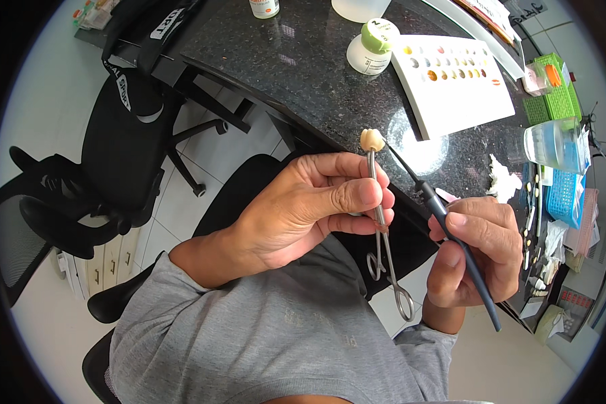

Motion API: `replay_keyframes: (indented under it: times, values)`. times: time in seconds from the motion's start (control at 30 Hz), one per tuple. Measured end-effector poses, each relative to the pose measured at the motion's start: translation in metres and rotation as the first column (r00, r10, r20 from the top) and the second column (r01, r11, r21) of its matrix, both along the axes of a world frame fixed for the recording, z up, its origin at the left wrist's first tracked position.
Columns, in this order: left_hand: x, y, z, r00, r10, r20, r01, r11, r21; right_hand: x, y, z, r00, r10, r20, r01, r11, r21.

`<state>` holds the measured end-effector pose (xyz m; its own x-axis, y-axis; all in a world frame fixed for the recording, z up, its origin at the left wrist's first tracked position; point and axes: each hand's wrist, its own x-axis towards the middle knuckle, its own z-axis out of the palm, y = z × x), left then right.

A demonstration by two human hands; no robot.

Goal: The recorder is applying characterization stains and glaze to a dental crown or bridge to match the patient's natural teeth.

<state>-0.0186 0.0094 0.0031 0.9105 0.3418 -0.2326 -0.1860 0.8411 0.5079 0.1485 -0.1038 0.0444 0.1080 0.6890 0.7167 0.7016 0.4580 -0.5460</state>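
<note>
My left hand [303, 205] is closed around a pair of steel locking forceps [388, 259], whose ring handles hang down below my fingers. At the upper end of the forceps sits a cream-coloured, tooth-shaped dental crown [372, 139]. My right hand [485, 239] grips a thin brush [470, 262] with a dark blue-grey handle, held like a pen. The brush's fine dark tip points up and left to the right side of the crown; whether it touches cannot be told.
On the black speckled table [296, 74] lie a white palette [464, 111] with rows of coloured dabs, a green-lidded jar [372, 50] and crumpled tissue [503, 178]. A clear cup [552, 145], green basket [559, 94] and blue basket [564, 195] stand right. A black chair [118, 121] is left.
</note>
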Motion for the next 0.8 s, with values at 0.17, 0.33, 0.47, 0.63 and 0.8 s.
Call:
replay_keyframes:
  times: [0.17, 0.33, 0.47, 0.63, 0.8]
  values:
    - [0.0, 0.0, 0.0, 1.0, 0.001, -0.01, -0.001, 1.0, 0.013, 0.0, 0.001, 0.0, 0.999, 0.034, -0.012, -0.034, 0.999, 0.017]
    - [0.001, -0.002, 0.001, 0.999, 0.041, -0.007, -0.04, 0.998, 0.039, 0.002, -0.001, -0.001, 0.999, 0.044, -0.003, -0.044, 0.999, 0.013]
    - [-0.004, -0.01, 0.002, 0.976, 0.194, -0.1, -0.142, 0.911, 0.388, 0.005, -0.006, 0.001, 0.995, 0.09, -0.043, -0.087, 0.994, 0.068]
    - [0.006, -0.012, -0.016, 0.835, 0.537, 0.118, -0.429, 0.503, 0.75, 0.006, -0.014, 0.006, 1.0, 0.008, 0.026, -0.007, 1.0, -0.019]
    - [0.005, -0.013, -0.024, 0.854, 0.503, 0.135, -0.388, 0.442, 0.809, 0.0, -0.009, -0.001, 1.0, -0.017, -0.008, 0.017, 1.0, -0.014]
